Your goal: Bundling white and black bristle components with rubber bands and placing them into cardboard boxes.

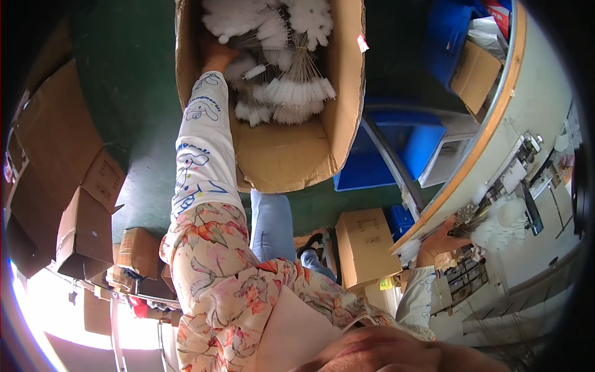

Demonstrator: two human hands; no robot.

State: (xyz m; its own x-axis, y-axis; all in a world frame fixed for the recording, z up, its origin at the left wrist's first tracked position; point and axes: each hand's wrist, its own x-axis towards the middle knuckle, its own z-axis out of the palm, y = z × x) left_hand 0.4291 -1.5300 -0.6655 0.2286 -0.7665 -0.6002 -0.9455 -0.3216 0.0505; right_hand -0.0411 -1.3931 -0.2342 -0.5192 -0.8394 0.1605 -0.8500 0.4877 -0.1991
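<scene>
My left arm, in a printed white sleeve, reaches into a tall cardboard box (282, 158). Inside it lie several bundles of white-bristled tube brushes (294, 93) with thin wire stems. My left hand (218, 56) is by the box's left wall, against the brushes; its fingers are in shadow and hidden, so I cannot tell what they hold. Over at the right, my right hand (439, 244) is closed around the wire stems of another bundle of white brushes (503, 223), at the edge of a worktable (496, 152).
Small metal tools or fixtures (527, 149) lie on the wood-edged worktable. Below it are a blue bin (387, 149) and a closed cardboard box (367, 248). Another blue bin (447, 43) holds cardboard. More cardboard boxes (87, 229) stand at the left on the green floor (145, 149).
</scene>
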